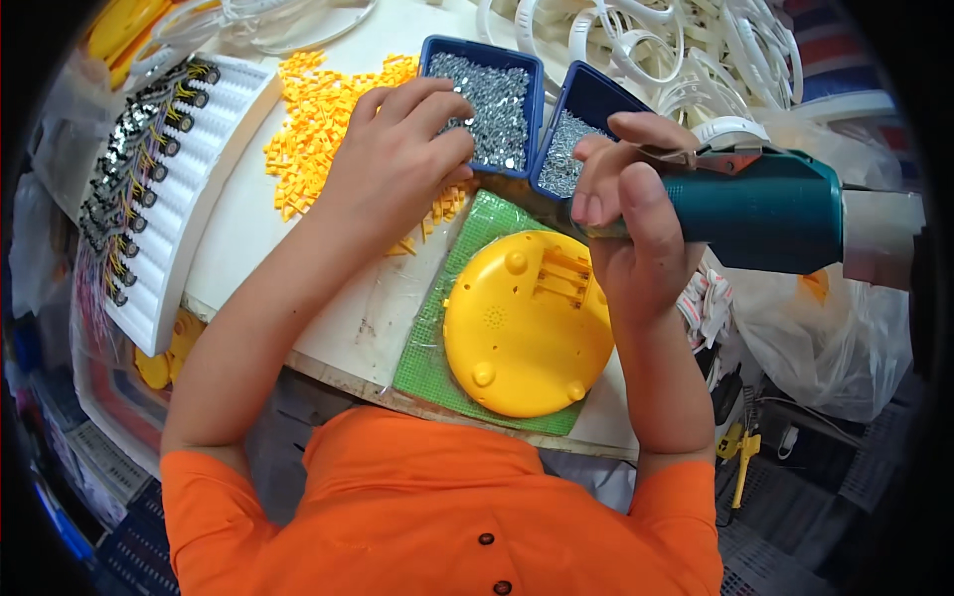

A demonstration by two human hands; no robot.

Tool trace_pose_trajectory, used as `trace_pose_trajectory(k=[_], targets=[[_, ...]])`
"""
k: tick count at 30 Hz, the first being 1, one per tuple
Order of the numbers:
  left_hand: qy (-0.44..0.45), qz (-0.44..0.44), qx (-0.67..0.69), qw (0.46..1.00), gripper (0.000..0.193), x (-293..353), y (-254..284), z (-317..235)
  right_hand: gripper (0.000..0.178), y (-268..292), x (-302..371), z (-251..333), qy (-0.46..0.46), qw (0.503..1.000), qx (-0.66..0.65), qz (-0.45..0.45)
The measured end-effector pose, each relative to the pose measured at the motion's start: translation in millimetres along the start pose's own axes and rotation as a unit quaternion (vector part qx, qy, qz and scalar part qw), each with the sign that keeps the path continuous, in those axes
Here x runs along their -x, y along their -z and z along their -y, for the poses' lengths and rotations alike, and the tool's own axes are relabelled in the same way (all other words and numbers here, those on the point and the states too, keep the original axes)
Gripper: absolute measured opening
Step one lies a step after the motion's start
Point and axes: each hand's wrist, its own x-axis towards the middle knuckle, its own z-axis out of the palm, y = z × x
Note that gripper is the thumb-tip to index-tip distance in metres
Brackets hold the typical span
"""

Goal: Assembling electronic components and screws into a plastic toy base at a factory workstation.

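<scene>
My left hand (pixel 405 139) is over the left edge of a blue bin (pixel 429 62) full of small silvery metal pieces (pixel 497 104). Its fingers are curled, thumb and fingertips close together at the pieces; what they pinch is too small to name. In my right hand (pixel 646 219) lies a teal electric screwdriver (pixel 765 209), pointing left, with the fingers around its front end. Below, between my arms, a round yellow plastic housing (pixel 522 338) rests on a green mat (pixel 437 368). Its battery compartment (pixel 564 276) faces up, and my right wrist covers part of its right edge.
A second blue bin (pixel 596 89) holds smaller metal screws. Loose yellow plastic pieces (pixel 308 139) are heaped beside my left forearm. A white foam tray (pixel 224 129) with wired black parts stands at far left. White plastic rings (pixel 636 50) pile up at the back right, above a clear bag (pixel 825 348).
</scene>
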Motion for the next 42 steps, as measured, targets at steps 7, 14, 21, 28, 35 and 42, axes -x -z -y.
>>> trace_pose_trajectory(k=[7, 14, 21, 28, 35, 42], targets=[[0.030, -0.042, -0.009, 0.999, 0.019, -15, -18, 12, 0.035, -8, -23, -35, -0.049, 0.997, 0.054, 0.007], [0.049, -0.062, 0.099, 0.992, 0.013, -9, -10, 9, 0.032, -14, -24, -47, -0.072, 0.985, 0.153, 0.020], [-0.028, -0.004, 0.126, 0.992, 0.011, -20, -19, -18, 0.038, -5, -25, -5, 0.002, 0.995, 0.103, 0.005], [-0.133, 0.047, 0.092, 0.986, 0.009, -62, -34, -30, 0.063, 42, -10, 31, 0.088, 0.995, 0.031, -0.021], [-0.087, 0.075, 0.224, 0.968, 0.025, -73, -30, -64, 0.113, 58, 57, 67, 0.000, 0.990, -0.119, -0.075], [-0.080, 0.197, 0.206, 0.955, 0.037, -27, -21, -107, 0.099, 37, 93, 57, -0.037, 0.981, -0.168, -0.089]])
